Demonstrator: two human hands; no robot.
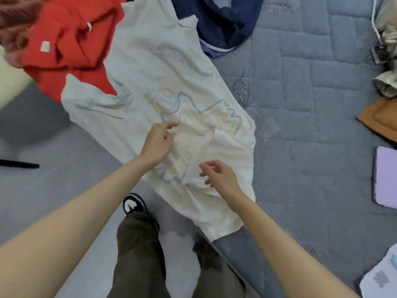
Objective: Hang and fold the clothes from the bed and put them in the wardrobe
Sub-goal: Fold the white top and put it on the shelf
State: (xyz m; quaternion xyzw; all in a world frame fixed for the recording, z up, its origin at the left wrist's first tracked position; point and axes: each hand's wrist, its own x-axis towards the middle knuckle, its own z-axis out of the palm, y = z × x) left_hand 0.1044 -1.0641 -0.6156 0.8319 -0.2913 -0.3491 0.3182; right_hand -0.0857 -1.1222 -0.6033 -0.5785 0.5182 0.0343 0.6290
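A white T-shirt (150,67) with a faint blue and orange line print lies spread across the edge of the grey quilted bed (300,117), partly hanging over the side. My left hand (158,143) hovers over the shirt's middle, fingers loosely curled, holding nothing. My right hand (219,176) is above the crumpled lower part of the shirt, fingers relaxed and apart. Whether either hand touches the cloth is unclear.
A red garment (64,50) lies at the upper left under the shirt's sleeve, a navy garment (223,24) at the top. An orange-brown garment (382,119), a beige item (386,39) and a lilac tablet case (386,177) sit at the right. My legs and shoe (134,204) stand on the grey floor.
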